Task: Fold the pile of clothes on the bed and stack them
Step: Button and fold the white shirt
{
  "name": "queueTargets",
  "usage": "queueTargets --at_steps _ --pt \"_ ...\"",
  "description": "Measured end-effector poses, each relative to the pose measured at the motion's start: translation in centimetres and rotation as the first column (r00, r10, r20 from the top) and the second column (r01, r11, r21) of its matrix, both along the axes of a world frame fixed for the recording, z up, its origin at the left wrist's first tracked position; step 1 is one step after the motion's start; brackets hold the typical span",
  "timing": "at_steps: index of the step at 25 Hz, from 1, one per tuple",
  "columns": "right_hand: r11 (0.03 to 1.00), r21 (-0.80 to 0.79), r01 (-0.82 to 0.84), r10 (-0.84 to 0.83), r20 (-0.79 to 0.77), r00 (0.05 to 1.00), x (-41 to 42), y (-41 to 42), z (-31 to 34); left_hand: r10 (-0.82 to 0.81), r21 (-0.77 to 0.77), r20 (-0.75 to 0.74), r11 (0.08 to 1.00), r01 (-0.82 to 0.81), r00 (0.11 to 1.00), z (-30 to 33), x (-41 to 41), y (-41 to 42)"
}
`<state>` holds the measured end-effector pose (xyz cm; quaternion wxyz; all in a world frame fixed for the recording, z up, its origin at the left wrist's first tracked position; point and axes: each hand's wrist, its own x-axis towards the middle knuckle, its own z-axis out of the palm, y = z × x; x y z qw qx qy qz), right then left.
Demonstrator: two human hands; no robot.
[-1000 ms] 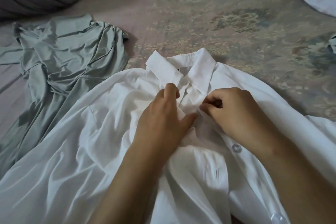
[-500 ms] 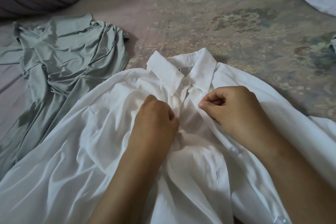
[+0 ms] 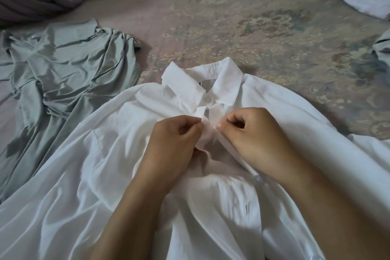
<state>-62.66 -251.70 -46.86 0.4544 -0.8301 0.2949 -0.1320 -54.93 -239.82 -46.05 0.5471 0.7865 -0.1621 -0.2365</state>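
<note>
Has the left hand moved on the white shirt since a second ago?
Yes. The left hand has come down the placket, away from the collar and toward the wearer; it now pinches the placket edge below the fastened top button.

No legible text, collar label (image 3: pixel 199 84) unreadable.

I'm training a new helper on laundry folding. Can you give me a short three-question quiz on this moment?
1. True or false: the top button under the collar of the white shirt is fastened.
2. What is each hand pinching? A) the collar tips B) the two front edges of the shirt just below the top button C) the sleeves
3. Which garment lies on the bed to the left of the shirt?

Key
1. True.
2. B: left hand and right hand each pinch one edge.
3. The crumpled grey-green garment.
</note>
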Motion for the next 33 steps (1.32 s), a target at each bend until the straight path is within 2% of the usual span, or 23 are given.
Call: queueTargets --at_steps 2,5,8,11,15,18,23,25,28,33 --pt "0.996 0.085 0.021 -0.021 0.008 1.0 0.1 -0.1 0.2 -0.016 0.012 -0.001 1.0 0.016 1.0 -0.1 0.0 -0.1" --pt "0.995 0.103 0.009 -0.01 0.008 1.0 0.2 0.0 0.3 -0.02 0.012 -0.002 1.0 0.02 1.0 -0.1 0.0 0.0" --pt "0.995 0.094 -0.014 0.012 0.025 1.0 0.2 -0.2 0.1 -0.011 -0.052 -0.103 0.999 0.006 0.995 0.0 0.0 -0.1" --pt "0.986 0.155 -0.064 0.055 0.06 0.997 0.0 -0.3 0.2 0.01 -0.111 -0.247 0.993 -0.038 0.969 0.1 -0.2 -0.2" --pt "0.983 0.162 -0.082 0.072 0.069 0.995 0.1 -0.1 0.2 0.04 -0.097 -0.279 0.993 -0.07 0.959 -0.2 -0.2 -0.4" --pt "0.993 0.106 -0.049 0.042 0.067 0.997 0.2 -0.1 0.1 0.063 -0.089 -0.176 0.993 -0.08 0.982 -0.3 -0.5 -0.5" --pt "0.991 0.135 -0.008 -0.007 0.105 0.994 0.2 0.2 0.2 0.047 -0.018 0.169 0.999 -0.045 0.984 -0.6 -1.1 -0.8" --pt "0.99 0.136 0.024 -0.038 0.101 0.994 0.2 0.2 0.2 0.038 -0.01 0.206 0.999 -0.037 0.978 -0.6 -1.2 -0.8" --pt "0.988 0.155 0.008 -0.025 0.111 0.994 0.2 0.0 0.4 0.018 -0.023 0.16 1.0 -0.014 0.987 -0.5 -1.0 -0.7" --pt "0.995 0.055 -0.089 0.083 0.097 0.992 0.3 -0.1 0.2 -0.014 -0.009 -0.083 1.0 0.013 0.996 -0.3 -0.4 -0.7"
